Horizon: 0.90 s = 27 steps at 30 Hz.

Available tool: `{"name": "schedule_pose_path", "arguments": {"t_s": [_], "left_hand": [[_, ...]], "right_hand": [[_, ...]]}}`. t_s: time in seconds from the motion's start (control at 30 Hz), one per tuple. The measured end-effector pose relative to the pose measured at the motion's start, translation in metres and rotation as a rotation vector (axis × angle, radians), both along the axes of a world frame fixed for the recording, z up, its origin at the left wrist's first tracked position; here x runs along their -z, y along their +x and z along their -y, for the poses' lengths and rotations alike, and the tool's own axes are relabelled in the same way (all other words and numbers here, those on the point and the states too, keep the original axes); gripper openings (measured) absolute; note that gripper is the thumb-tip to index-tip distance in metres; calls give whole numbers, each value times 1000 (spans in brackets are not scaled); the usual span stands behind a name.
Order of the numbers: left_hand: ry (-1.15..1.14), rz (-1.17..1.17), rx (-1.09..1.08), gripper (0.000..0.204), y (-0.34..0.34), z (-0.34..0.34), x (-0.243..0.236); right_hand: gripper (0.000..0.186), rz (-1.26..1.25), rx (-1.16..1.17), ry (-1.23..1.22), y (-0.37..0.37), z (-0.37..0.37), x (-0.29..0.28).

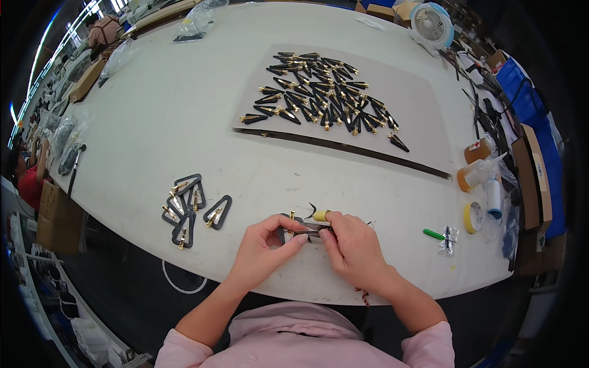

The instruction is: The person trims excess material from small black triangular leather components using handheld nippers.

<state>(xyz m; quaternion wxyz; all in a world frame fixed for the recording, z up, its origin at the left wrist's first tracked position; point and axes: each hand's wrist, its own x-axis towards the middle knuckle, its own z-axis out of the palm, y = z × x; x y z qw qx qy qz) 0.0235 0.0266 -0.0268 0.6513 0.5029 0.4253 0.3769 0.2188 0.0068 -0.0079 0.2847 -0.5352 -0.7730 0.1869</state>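
Both my hands meet over the near edge of the table. My left hand (265, 248) is closed, thumb and fingertips pinching a dark triangular hair clip (283, 234) whose gold end shows above the fingers. My right hand (356, 248) is closed on the other side against a thin dark piece with a shiny edge; its kind is hidden by the fingers. A yellow cover (320, 216) sits at a right fingertip, and a small curved black piece (311, 210) stands just beyond it. Left of my hands lie several grey triangular hair clips (218, 213) with gold clasps.
Many black and gold hair clips (325, 92) lie on a grey board (392, 98) with a dark front edge. At right are a green pen-like stick (433, 234), a tape roll (472, 218), glue bottles (471, 178) and a fan (431, 26). Other people sit at far left.
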Motion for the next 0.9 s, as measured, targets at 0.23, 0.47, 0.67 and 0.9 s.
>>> {"name": "schedule_pose_path", "arguments": {"t_s": [0.23, 0.47, 0.67, 0.9], "left_hand": [[-123, 53, 23, 13, 6, -6, -4], [-3, -85, 0, 5, -2, -10, -12], [334, -330, -98, 9, -10, -8, -14], [380, -119, 168, 11, -2, 17, -15]], "right_hand": [[26, 27, -59, 88, 3, 5, 0], [26, 49, -52, 202, 5, 6, -1], [24, -310, 259, 56, 21, -1, -4], [19, -768, -24, -683, 12, 2, -11]]}}
